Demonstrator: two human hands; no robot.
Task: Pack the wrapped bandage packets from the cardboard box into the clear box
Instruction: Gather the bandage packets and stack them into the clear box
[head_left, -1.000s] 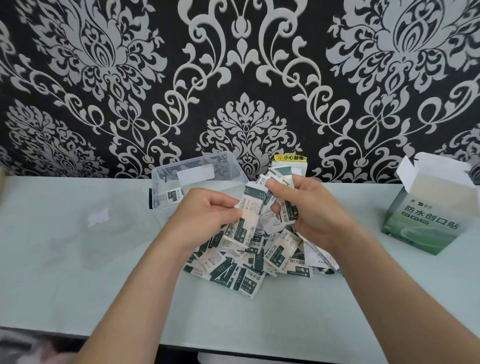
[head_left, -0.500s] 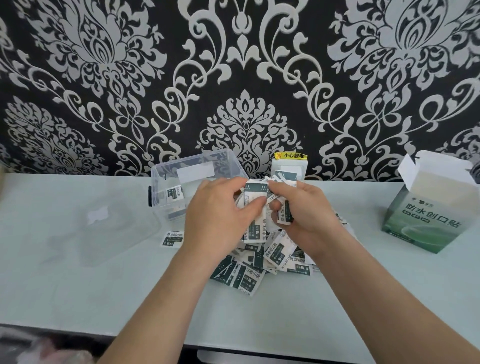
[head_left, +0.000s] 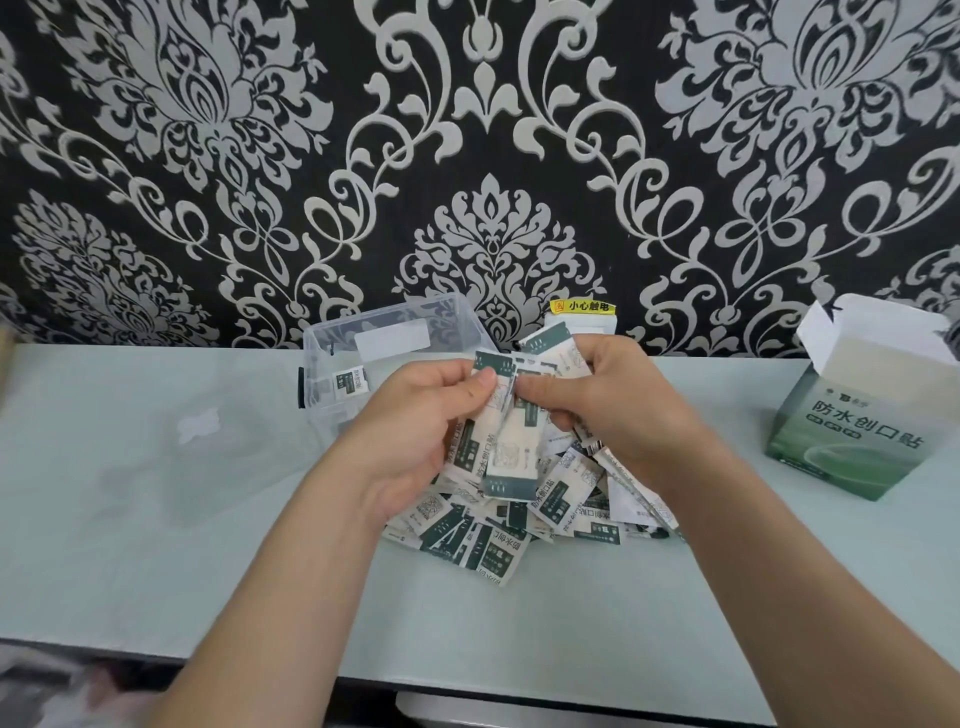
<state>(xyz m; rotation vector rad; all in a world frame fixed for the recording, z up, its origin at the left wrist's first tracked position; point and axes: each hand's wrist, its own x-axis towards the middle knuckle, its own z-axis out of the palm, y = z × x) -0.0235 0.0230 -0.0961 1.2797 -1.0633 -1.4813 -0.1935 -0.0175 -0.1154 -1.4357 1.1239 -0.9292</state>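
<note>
Both hands are up over the middle of the desk (head_left: 156, 545), close together. The left hand (head_left: 415, 431) and right hand (head_left: 608, 410) each pinch the same bundle of packets (head_left: 511, 452) between thumb and fingers, squaring it up. Below them a loose pile (head_left: 483, 545) sprawls toward the front edge. The clear box (head_left: 457, 317) waits open at the back edge, just behind the left hand, with a single packet (head_left: 350, 382) visible inside, and its lid (head_left: 197, 431) lies flat to the left. The cardboard box (head_left: 852, 431) stands open near the right edge, well apart. The danger here is that the bundle looks fanned and uneven, and slick wrappers held only at the top could slip out and scatter. A crooked bundle might also snag on the rim, or a wrist could nudge that light-looking box backward.
</note>
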